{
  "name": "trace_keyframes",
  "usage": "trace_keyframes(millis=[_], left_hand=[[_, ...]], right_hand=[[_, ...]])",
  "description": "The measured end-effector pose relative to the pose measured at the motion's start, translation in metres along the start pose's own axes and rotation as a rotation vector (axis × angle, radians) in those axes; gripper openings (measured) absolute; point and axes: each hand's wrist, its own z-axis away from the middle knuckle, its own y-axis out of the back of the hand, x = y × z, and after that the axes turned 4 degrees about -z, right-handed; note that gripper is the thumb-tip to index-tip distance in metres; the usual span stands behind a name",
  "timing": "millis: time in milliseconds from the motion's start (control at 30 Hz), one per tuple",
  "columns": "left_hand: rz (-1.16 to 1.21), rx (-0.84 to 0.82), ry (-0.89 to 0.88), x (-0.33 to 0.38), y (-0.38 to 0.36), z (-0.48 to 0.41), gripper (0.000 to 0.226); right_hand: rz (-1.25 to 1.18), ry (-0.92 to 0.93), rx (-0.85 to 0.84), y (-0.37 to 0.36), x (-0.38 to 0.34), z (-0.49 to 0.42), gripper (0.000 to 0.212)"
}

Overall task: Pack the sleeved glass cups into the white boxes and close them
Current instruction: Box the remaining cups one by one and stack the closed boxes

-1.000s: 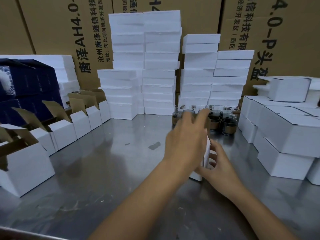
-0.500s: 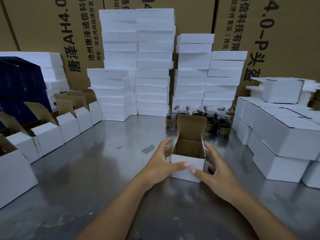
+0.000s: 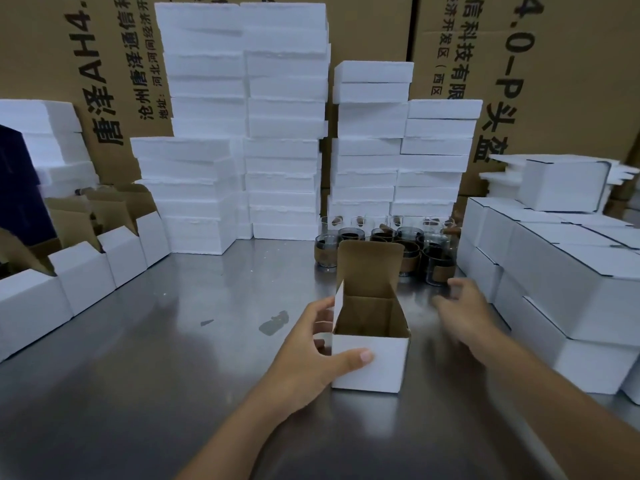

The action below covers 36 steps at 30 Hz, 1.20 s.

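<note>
In the head view the left hand (image 3: 311,355) holds the open white box (image 3: 370,363) upright on the table (image 3: 166,358), thumb across its front, while the blurred right hand (image 3: 464,306), fingers seemingly loose and empty, hovers near the sleeved glass cups (image 3: 437,266) behind it: probably heavy, slick and breakable, best gripped round the sleeve.

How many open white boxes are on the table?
5. One box stands in the middle, gripped by the left hand; four boxes form a row on the left. More may hide past the left edge.
</note>
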Motion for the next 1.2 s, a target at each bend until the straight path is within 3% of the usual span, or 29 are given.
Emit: trace_keyframes(millis=[167, 400, 533, 700, 767, 1000, 1200], left_hand=[[-0.02, 0.02, 0.012, -0.003, -0.002, -0.005, 0.099], [-0.019, 0.023, -0.008, -0.006, -0.002, -0.009, 0.094], [-0.025, 0.016, 0.0, -0.005, -0.002, -0.008, 0.096], [0.003, 0.011, -0.027, -0.004, -0.002, -0.007, 0.091], [0.002, 0.013, -0.032, -0.003, -0.002, -0.006, 0.089], [-0.015, 0.0, -0.039, -0.003, -0.001, -0.007, 0.098], [-0.016, 0.012, -0.038, -0.003, -0.002, -0.005, 0.095]], right_hand=[[0.143, 0.049, 0.09, 0.004, 0.005, -0.034, 0.058], [0.305, 0.162, 0.006, -0.001, 0.01, -0.052, 0.07], [0.348, 0.143, 0.016, -0.003, 0.005, -0.058, 0.057], [0.346, 0.248, 0.023, -0.005, 0.003, -0.056, 0.024], [0.346, 0.277, 0.017, -0.007, 0.004, -0.052, 0.021], [0.237, 0.258, 0.051, -0.009, 0.002, -0.029, 0.028], [-0.114, 0.309, 0.091, 0.001, -0.027, 0.002, 0.053]])
